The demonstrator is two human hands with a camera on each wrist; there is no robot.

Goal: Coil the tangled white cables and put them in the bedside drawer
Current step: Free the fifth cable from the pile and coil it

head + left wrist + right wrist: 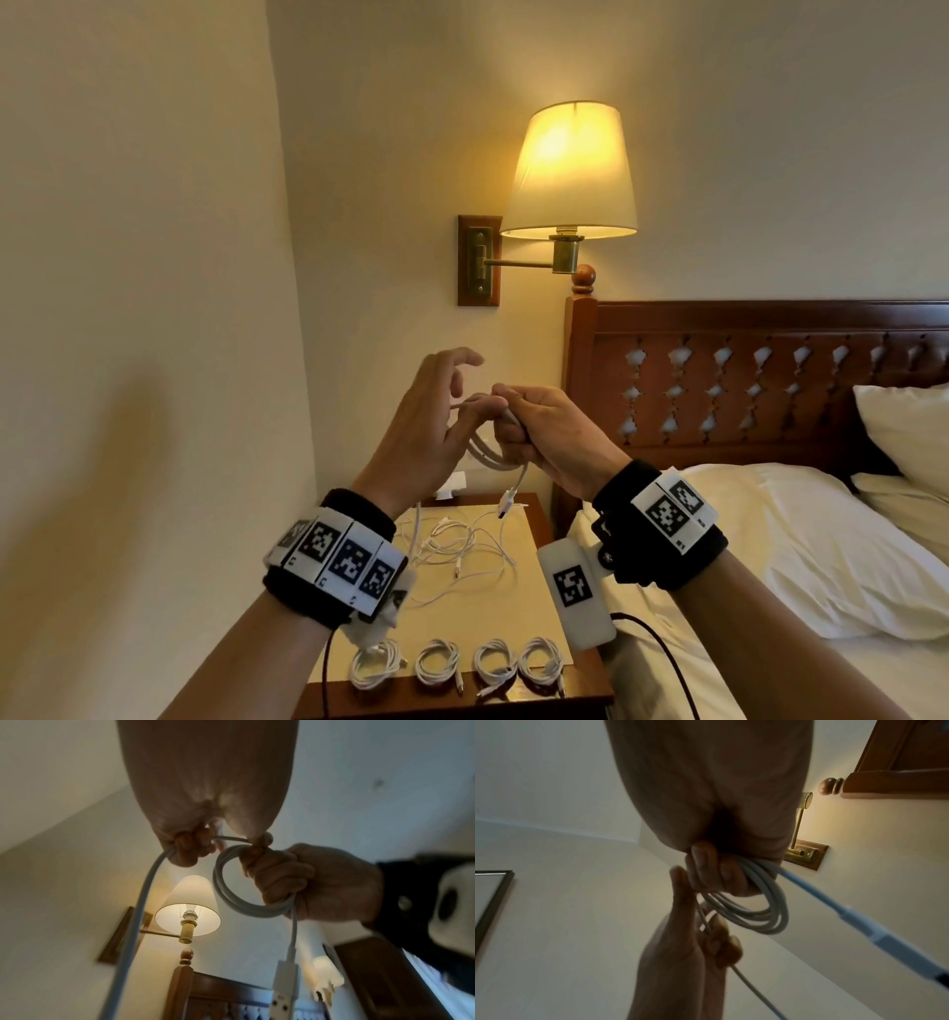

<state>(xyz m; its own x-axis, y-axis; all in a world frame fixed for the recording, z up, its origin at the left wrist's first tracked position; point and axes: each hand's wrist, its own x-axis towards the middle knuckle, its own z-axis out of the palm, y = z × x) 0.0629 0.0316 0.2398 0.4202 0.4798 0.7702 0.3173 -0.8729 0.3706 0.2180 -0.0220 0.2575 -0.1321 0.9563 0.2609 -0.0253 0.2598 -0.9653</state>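
Note:
Above the bedside table [488,619] my right hand [539,426] grips a small coil of white cable [485,452], which also shows as stacked loops [231,898] [770,919]. Its USB plug [507,501] dangles below the coil. My left hand [436,411] faces the right one. Its lower fingers [190,850] curl round the free strand leading into the coil, while the index finger and thumb stick out. A loose tangle of white cables [452,550] lies on the tabletop. Several finished coils [436,663] sit in a row along its front edge. No drawer is in view.
A lit wall lamp [570,174] on a brass arm hangs above and behind my hands. The wooden headboard [744,390] and the bed with white pillows [770,539] fill the right side. A bare wall closes in on the left.

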